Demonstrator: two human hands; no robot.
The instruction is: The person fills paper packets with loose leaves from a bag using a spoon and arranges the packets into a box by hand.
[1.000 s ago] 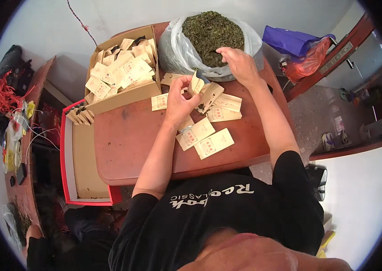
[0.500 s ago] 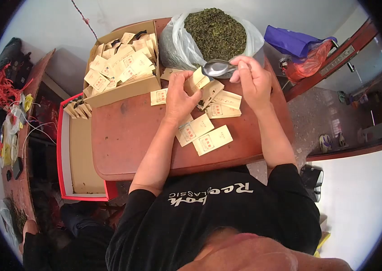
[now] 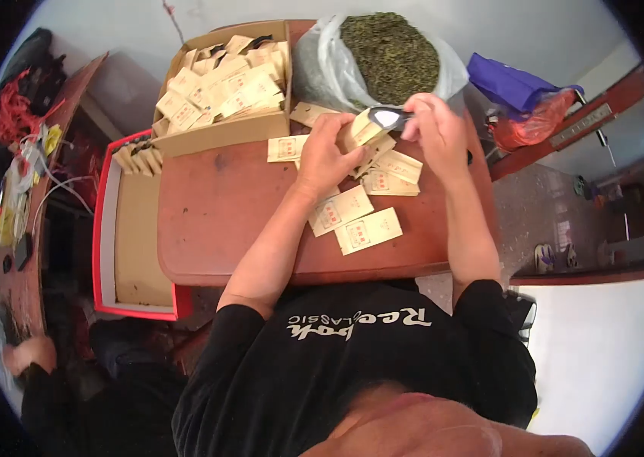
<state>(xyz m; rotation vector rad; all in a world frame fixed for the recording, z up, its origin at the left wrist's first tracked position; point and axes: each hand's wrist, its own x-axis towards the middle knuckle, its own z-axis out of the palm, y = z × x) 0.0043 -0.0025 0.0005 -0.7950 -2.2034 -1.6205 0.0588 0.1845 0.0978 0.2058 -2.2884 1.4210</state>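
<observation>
My left hand [image 3: 328,158] grips a small cream paper packet [image 3: 362,132], its top end tilted toward the right. In my right hand [image 3: 441,135] is a metal spoon [image 3: 389,119], its bowl at the mouth of that packet. Whether leaves lie in the spoon is hard to see, because its bowl shines. Below my hands several printed packets [image 3: 369,231] lie flat and overlapping on the reddish-brown table [image 3: 223,221]. Behind the spoon stands a clear plastic bag [image 3: 320,67] full of dried green leaves [image 3: 392,59] that look like tea.
A cardboard box [image 3: 223,128] heaped with packets stands at the table's back left. Beside the table, a red-rimmed box [image 3: 102,236] holds a few packets at its far end. A purple bag [image 3: 511,85] is at right. Another person's hand [image 3: 34,354] shows at lower left.
The view has shifted, so the table things appear farther right. The spoon has tilted and stays at the packet's mouth. The other person's hand at lower left has come further into view.
</observation>
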